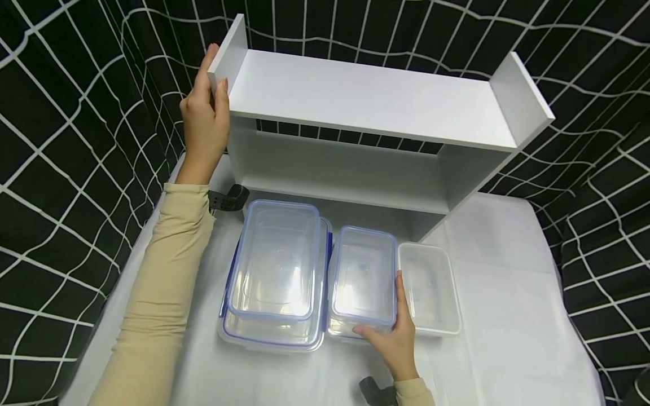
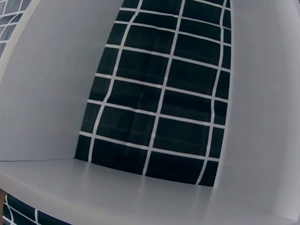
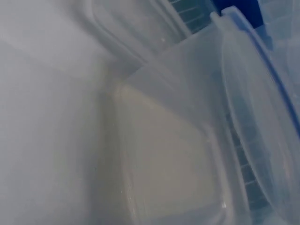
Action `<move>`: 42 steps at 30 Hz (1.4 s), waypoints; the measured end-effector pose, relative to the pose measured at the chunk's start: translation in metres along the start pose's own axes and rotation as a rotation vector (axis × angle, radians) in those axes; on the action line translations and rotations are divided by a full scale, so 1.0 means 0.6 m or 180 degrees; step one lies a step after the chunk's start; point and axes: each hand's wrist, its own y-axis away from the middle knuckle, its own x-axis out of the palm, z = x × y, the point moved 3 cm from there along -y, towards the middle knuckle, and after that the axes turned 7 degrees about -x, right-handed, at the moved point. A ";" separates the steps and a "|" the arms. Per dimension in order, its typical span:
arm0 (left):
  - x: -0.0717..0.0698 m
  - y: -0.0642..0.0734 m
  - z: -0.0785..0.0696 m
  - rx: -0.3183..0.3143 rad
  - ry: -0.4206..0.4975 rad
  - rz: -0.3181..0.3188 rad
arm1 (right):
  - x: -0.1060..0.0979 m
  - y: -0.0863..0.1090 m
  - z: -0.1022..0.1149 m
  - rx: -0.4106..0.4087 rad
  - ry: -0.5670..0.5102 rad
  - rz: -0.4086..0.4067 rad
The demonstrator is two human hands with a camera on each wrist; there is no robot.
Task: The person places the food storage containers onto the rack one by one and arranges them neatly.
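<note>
My left hand [image 1: 205, 115] grips the upper left side panel of a white shelf unit [image 1: 365, 93], thumb at the front edge and fingers along the outside. In the left wrist view, the white panels [image 2: 262, 103] of the unit fill the sides; the hand itself is hardly seen. Low down, my right hand [image 1: 396, 338] holds the near right corner of a clear lidded container [image 1: 364, 276] with a blue rim, thumb in front and fingers along its right side. That container sits on another clear box. Right beside it is an open clear container [image 1: 429, 287], seen close in the right wrist view.
Left of the held container, a clear blue-rimmed container [image 1: 276, 259] lies on a larger box [image 1: 269, 335] with blue clips. They stand before the shelf unit on a white-covered table [image 1: 508, 316]. Black cloth [image 1: 66, 186] with a white grid surrounds the table.
</note>
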 end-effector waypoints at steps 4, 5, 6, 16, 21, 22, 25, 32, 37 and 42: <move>-0.007 0.006 0.006 -0.0174 0.0019 -0.0024 | 0.006 0.003 -0.007 -0.0097 -0.0057 -0.0008; -0.007 0.006 0.006 -0.0212 0.0018 -0.0017 | 0.006 0.004 -0.008 -0.0142 -0.0067 -0.0016; -0.007 0.006 0.006 -0.0187 0.0024 -0.0024 | 0.006 0.004 -0.009 -0.0179 -0.0083 -0.0036; 0.002 0.003 0.000 -0.0164 -0.0009 0.0040 | 0.000 0.004 -0.014 -0.0148 -0.0212 -0.0097; -0.001 0.007 0.001 -0.0164 -0.0002 0.0032 | 0.000 0.008 -0.013 -0.0281 -0.0167 -0.0156; -0.001 0.007 0.000 -0.0166 0.0006 0.0028 | 0.000 0.009 -0.013 -0.0311 -0.0153 -0.0161; 0.000 0.005 -0.002 -0.0152 0.0013 0.0017 | 0.002 0.009 -0.013 -0.0389 -0.0109 -0.0175; 0.005 -0.001 -0.004 0.0009 0.0026 -0.0013 | 0.004 0.004 -0.015 -0.0201 0.0030 -0.0242; 0.007 -0.001 -0.002 -0.0010 0.0073 -0.0019 | 0.002 0.001 -0.011 -0.0233 0.0148 -0.0214; 0.004 -0.001 -0.001 -0.0021 0.0043 -0.0024 | 0.001 -0.001 -0.004 -0.0477 0.0201 -0.0197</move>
